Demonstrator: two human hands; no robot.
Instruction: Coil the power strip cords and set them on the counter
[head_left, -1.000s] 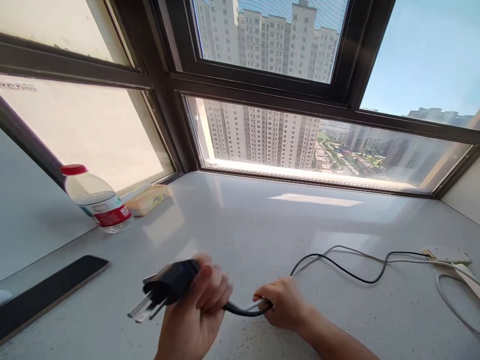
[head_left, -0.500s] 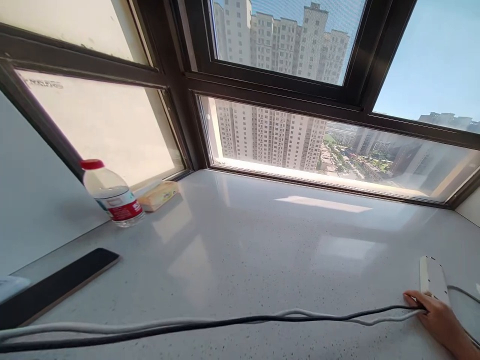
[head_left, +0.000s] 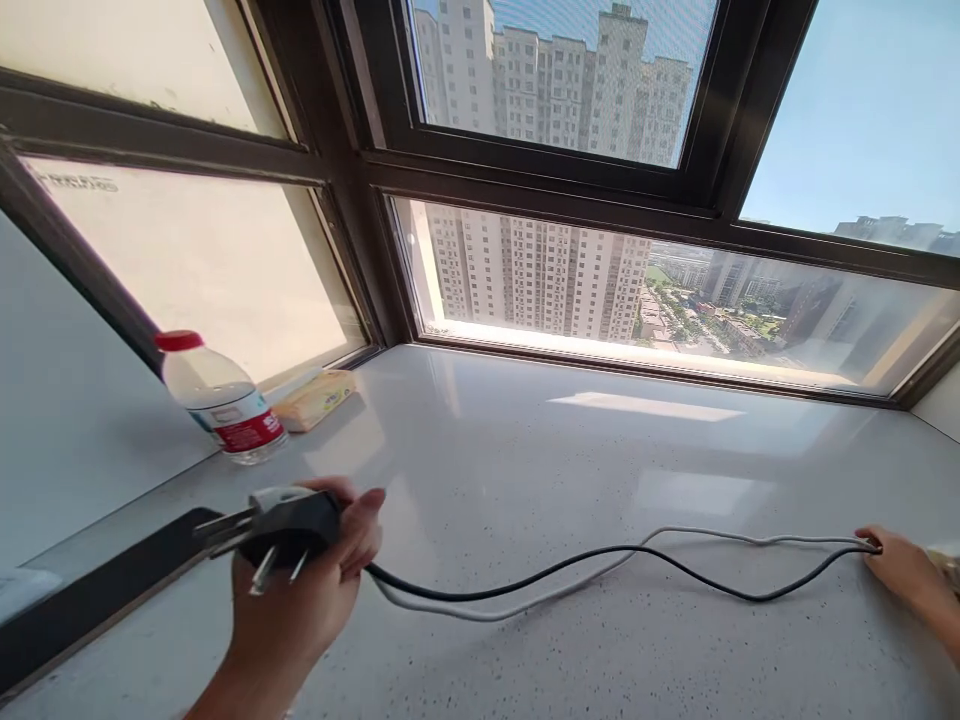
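Note:
My left hand (head_left: 300, 590) is closed round a black power plug (head_left: 296, 530), its metal prongs pointing left and down. A white plug (head_left: 274, 497) sits against it in the same grip, with its own prongs to the left. From these plugs a black cable (head_left: 480, 597) and a grey-white cable (head_left: 491, 617) run in loose curves over the counter, crossing midway. At the right edge, my right hand (head_left: 904, 570) pinches both cables together. A pale object (head_left: 946, 567) behind that hand is mostly cut off by the frame.
A water bottle with a red cap (head_left: 225, 400) stands at the left wall, beside a yellow tissue pack (head_left: 319, 398). A long flat dark object (head_left: 127, 570) lies behind my left hand. Windows (head_left: 540, 275) border the speckled white counter (head_left: 525, 470).
My left hand has come into view with the plugs. The cables, earlier stretched nearly straight, now hang in curves. My right hand has moved slightly right and up; the white power strip there is no longer plainly visible.

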